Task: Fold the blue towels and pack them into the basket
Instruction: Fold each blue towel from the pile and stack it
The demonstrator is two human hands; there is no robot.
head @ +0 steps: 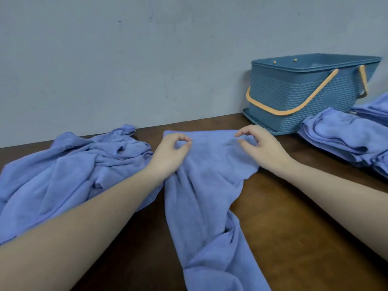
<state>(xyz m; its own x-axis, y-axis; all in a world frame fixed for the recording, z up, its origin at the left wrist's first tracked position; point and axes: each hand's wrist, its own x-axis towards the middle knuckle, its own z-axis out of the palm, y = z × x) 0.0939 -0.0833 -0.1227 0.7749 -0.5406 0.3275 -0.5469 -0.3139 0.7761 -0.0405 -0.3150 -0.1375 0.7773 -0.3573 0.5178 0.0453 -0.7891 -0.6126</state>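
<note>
Both hands, left and right, pinch the blue towel's far edge at twelve o'clock, its length trailing toward six; basket waits at two o'clock.

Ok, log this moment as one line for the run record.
stage: spreading towel on table | left hand: pinching far edge | right hand: pinching far edge | basket: contents unseen | folded stack: right | unfolded pile: left
</note>
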